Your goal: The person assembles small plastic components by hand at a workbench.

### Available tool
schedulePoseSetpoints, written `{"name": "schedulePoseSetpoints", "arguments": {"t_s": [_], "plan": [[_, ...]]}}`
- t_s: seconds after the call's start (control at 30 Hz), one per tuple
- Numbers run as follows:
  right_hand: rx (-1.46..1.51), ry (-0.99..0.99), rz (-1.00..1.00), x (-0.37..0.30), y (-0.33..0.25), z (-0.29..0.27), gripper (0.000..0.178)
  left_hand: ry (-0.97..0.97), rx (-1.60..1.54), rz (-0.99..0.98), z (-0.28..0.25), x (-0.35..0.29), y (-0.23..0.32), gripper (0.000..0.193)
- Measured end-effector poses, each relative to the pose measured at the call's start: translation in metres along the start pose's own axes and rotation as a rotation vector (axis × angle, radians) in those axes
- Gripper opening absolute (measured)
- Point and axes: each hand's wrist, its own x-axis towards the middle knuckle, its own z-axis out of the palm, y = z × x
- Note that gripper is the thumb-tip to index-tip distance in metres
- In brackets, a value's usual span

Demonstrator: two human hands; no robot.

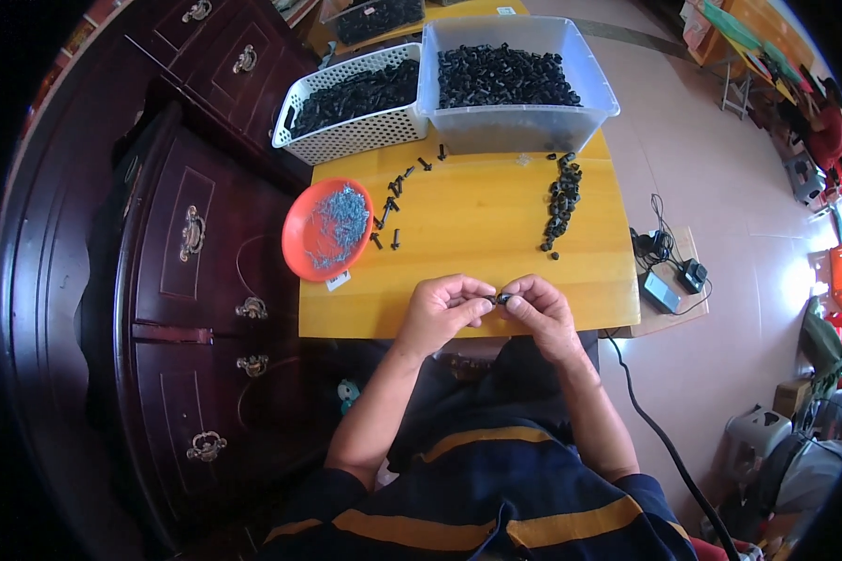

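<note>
Over the front edge of the yellow table (477,224), my left hand (446,310) and my right hand (539,315) meet, fingertips pinched. Between them is a small black plastic part (503,299); the right fingers grip its rounded end and the left fingers its narrower end. Whether it is one piece or two joined pieces is too small to tell. Left of my hands lies a red plate (296,229) of thin silvery pins. Beside it several slim black stems (396,239) are scattered. To the right runs a line of short black caps (561,201).
A clear plastic bin (524,126) full of black caps and a white perforated basket (346,140) of black parts stand at the table's far side. Dark wooden drawers (173,252) flank the left. Small electronic devices (661,292) with cables sit low on the right.
</note>
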Motion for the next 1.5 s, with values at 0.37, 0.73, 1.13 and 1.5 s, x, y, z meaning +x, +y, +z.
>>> {"name": "schedulePoseSetpoints", "arguments": {"t_s": [0.37, 0.73, 1.13, 1.5], "plan": [[-0.053, -0.024, 0.016, 0.000, -0.001, -0.002, 0.008, 0.035, 0.081, 0.014, 0.002, 0.003, -0.006, 0.013], [-0.349, 0.072, -0.080, -0.007, -0.001, 0.002, 0.006, 0.073, 0.410, 0.147, 0.009, 0.002, -0.001, 0.005], [-0.548, 0.071, -0.159, -0.005, 0.000, 0.003, 0.009, -0.043, 0.238, -0.014, -0.001, 0.007, -0.011, 0.004], [-0.273, 0.128, -0.034, 0.002, 0.016, 0.012, 0.006, 0.024, 0.655, 0.414, -0.005, 0.009, 0.012, 0.011]]}}
